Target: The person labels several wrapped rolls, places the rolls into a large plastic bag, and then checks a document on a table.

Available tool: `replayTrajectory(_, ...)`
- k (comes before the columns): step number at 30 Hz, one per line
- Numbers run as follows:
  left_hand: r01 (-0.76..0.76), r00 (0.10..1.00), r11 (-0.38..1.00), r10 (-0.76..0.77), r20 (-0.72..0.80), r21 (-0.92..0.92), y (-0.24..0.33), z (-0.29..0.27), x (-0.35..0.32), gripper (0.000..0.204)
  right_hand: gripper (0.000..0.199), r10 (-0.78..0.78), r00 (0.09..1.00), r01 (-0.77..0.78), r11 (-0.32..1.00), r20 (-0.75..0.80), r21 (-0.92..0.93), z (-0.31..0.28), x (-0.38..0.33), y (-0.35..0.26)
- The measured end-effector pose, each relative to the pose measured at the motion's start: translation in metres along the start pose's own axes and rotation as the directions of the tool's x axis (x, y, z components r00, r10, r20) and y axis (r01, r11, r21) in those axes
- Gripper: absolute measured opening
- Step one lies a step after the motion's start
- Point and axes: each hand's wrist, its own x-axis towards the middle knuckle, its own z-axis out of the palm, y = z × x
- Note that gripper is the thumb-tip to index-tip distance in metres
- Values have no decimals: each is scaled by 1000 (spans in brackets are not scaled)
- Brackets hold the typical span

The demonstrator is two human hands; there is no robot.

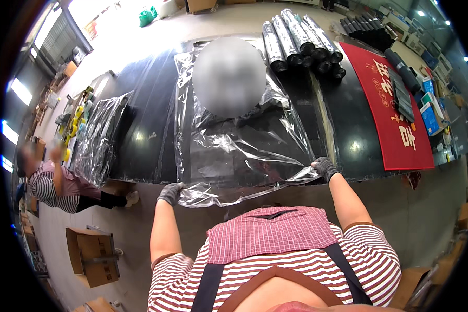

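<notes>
A large piece of clear plastic film [229,169] lies over a dark flat sheet on the black-topped table [140,130], its near edge hanging a little past the table's front. My left hand [170,194], in a grey glove, is closed on the film's near left corner. At the near right corner, my right hand [325,169], gloved likewise, pinches the film by the table edge. Between the hands the near edge is wrinkled and shiny. A blurred oval hides the far middle part of the film.
Several black rolls in clear wrap [301,41] are piled at the far right. A red mat [387,112] lies to the right, with blue boxes [430,117] beyond. A wrapped stack [100,135] lies at the table's left; another person [62,182] stands beside it. A cardboard box [92,255] is on the floor.
</notes>
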Motion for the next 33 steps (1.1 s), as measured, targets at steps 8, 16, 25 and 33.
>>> replayTrajectory(8,1,981,987,-32,193,158,-34,-20,-34,16,31,-217,875,94,953,-433,-287,-8,-38,-36)
replayTrajectory(16,-15,935,973,-68,348,231,-44,-31,-40,18,12,-839,536,796,539,94,275,184,-151,-294)
replayTrajectory(25,-70,944,963,-20,330,261,-42,-36,-50,18,22,-733,498,857,496,464,-135,290,-181,-332)
replayTrajectory(33,-113,927,957,4,376,269,-48,-40,-43,20,21,-756,505,863,448,417,-233,295,-198,-341)
